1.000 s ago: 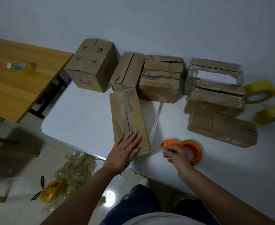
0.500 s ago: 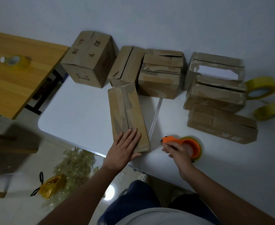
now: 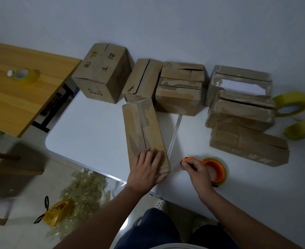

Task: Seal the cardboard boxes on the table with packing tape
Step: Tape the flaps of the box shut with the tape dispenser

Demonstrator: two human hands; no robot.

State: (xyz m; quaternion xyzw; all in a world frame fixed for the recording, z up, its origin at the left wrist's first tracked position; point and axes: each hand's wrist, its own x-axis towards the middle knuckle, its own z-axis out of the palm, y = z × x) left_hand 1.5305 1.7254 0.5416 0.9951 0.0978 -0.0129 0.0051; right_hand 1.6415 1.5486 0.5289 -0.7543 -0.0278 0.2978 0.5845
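1. wooden counter far left of the left hand.
2. heap of crumpled clear scraps on the floor, lower left of that hand.
3. yellow bag beside the heap.

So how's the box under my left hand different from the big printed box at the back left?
The near box is long, flat and low, with torn facing; the left hand presses on it. The printed box is tall, cube-like, cleaner, carries black characters, and stands untouched. Both are brown cardboard on the white table.
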